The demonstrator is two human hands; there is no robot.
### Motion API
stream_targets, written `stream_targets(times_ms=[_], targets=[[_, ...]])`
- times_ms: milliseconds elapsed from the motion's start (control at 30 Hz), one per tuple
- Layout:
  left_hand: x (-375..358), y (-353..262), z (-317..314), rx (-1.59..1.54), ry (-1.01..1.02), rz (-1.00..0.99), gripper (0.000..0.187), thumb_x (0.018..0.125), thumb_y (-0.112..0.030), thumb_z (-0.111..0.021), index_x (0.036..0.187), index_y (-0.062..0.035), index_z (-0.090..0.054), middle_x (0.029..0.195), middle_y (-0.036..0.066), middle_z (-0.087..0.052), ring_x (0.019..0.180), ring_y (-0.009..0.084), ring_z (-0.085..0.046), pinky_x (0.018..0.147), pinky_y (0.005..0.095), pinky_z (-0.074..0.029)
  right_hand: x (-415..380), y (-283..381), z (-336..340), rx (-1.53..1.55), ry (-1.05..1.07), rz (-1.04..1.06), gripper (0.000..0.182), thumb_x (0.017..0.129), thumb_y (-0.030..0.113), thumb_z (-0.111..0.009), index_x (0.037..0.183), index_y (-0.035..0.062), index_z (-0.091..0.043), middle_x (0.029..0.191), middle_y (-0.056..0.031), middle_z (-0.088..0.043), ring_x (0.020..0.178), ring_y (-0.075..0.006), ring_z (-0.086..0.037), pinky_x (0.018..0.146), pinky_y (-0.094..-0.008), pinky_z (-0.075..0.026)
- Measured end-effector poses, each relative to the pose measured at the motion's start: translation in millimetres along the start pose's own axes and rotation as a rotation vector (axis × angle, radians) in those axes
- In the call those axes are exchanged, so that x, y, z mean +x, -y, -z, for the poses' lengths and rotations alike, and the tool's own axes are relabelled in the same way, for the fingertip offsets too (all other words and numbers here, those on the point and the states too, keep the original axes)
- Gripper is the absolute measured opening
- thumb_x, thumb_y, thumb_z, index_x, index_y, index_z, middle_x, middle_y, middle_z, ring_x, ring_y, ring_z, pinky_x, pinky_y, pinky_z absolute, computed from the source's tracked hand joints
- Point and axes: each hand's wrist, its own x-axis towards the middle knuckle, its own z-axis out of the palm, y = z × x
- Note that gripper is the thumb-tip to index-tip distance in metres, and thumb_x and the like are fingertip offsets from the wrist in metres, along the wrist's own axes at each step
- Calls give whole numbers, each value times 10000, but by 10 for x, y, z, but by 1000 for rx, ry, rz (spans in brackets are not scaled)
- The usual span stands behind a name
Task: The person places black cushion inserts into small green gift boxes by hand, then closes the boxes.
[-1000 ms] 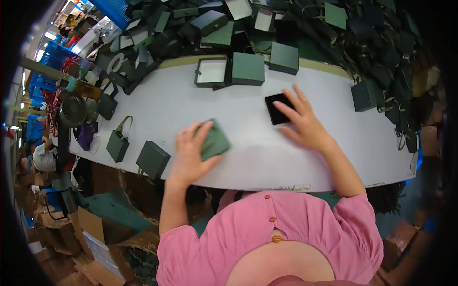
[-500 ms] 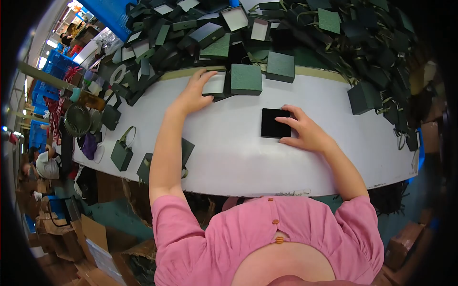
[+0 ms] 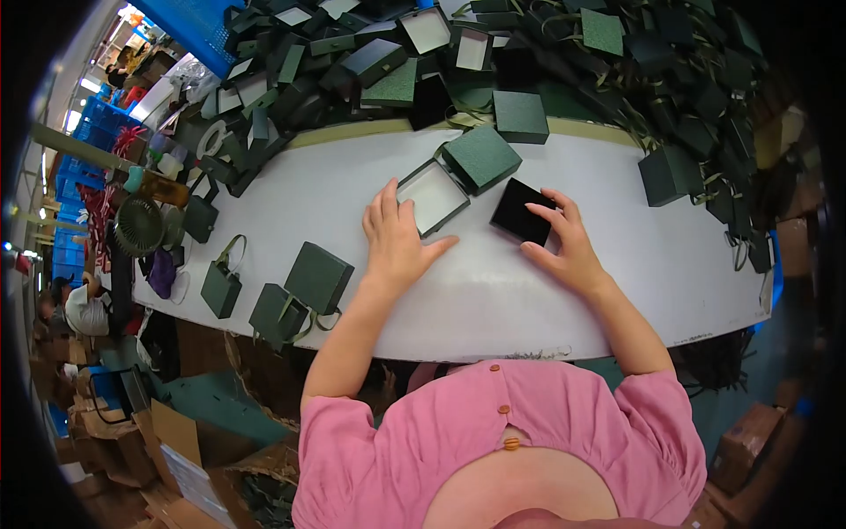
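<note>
My left hand [image 3: 397, 238] lies at the left side of an open dark-green box tray [image 3: 430, 199] with a white inside. Its fingers touch the tray's left wall, and the thumb is stretched apart below the near edge. A textured green box lid [image 3: 482, 159] sits against the tray's far right side, turned at an angle. My right hand [image 3: 568, 242] grips a square black pad [image 3: 520, 212] by its right side, fingers on top and thumb at the near edge. The pad is tilted a little to the right of the tray.
Many dark-green boxes [image 3: 379, 62] are heaped along the back. One green box [image 3: 520, 117] stands at the table's [image 3: 493, 309] back strip. Several ribboned boxes [image 3: 319, 278] lie at left, near a small fan [image 3: 139, 223]. Cartons [image 3: 181, 441] stand on the floor.
My left hand has drawn the tray towards me and right, turning it. The green lid has moved and turned with it. My right hand has rotated the black pad slightly.
</note>
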Motion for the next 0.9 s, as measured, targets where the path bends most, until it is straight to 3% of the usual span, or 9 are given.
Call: stream_targets(times_ms=[67, 200, 367, 467, 533, 633, 700, 800, 900], targets=[[-56, 16, -160, -87, -27, 109, 764, 705, -387, -933, 1253, 43, -619, 1523, 263, -377, 1400, 448, -354, 1135, 512, -351, -1, -1, -16, 42, 7, 31, 593, 829, 202, -841, 1384, 127, -644, 1539, -196, -409, 1434, -369, -394, 1142, -455, -386], [-311, -241, 97, -363, 16, 8, 956, 672, -271, -961, 1459, -31, -474, 1492, 249, -382, 1374, 456, -384, 1105, 512, -403, -18, 112, 129, 105, 37, 230, 559, 796, 157, -838, 1336, 175, -698, 1540, -204, -399, 1420, -377, -401, 1140, -455, -365], [-700, -583, 182, -653, 142, -181, 1157, 639, -155, -968, 1598, -131, -323, 1553, 234, -299, 1328, 449, -460, 1083, 519, -469, -60, 392, 144, 91, 299, 473, 559, 781, 193, -829, 1328, 211, -716, 1533, -232, -402, 1388, -428, -418, 1159, -529, -350], [-752, -613, 69, -684, 141, -237, 1049, 669, -146, -947, 1566, -131, -404, 1596, 209, -322, 1376, 440, -411, 1118, 525, -432, -259, 469, -195, -116, 360, 485, 657, 860, 315, -800, 1474, 216, -585, 1608, -231, -336, 1514, -445, -298, 1230, -663, -209], [-810, -535, 62, -574, 163, -307, 964, 692, -172, -937, 1530, -110, -462, 1582, 217, -354, 1400, 435, -390, 1140, 517, -403, -243, 422, -211, -278, 466, 508, 700, 888, 355, -783, 1526, 228, -522, 1621, -225, -322, 1536, -441, -259, 1204, -660, -250], [-905, -447, 83, -404, 166, -306, 859, 721, -210, -916, 1483, -90, -538, 1564, 218, -389, 1405, 429, -383, 1149, 511, -382, 244, 44, -236, -197, 222, 557, 735, 915, 409, -744, 1562, 209, -459, 1611, -230, -344, 1493, -434, -323, 1169, -627, -308], [-969, -412, 94, -327, 160, -271, 912, 746, -249, -892, 1537, -69, -476, 1562, 205, -396, 1390, 434, -385, 1154, 511, -365, 632, 162, -218, -209, -181, 199, 784, 891, 385, -764, 1561, 150, -429, 1569, -223, -405, 1406, -467, -399, 1167, -569, -346], [-991, -401, 96, -332, 157, -201, 966, 761, -254, -883, 1571, -36, -403, 1567, 199, -392, 1389, 441, -382, 1155, 516, -357, 1057, 205, -407, -513, -156, 17, 841, 839, 341, -802, 1553, 123, -415, 1549, -240, -414, 1328, -455, -457, 1155, -532, -377], [-1065, -300, 129, -173, 176, -146, 1018, 782, -295, -871, 1597, -9, -332, 1614, 225, -303, 1410, 443, -352, 1157, 524, -331, 1187, 124, -407, -393, 8, -133, 868, 826, 281, -796, 1572, 114, -384, 1579, -241, -367, 1371, -436, -434, 1166, -492, -376]])
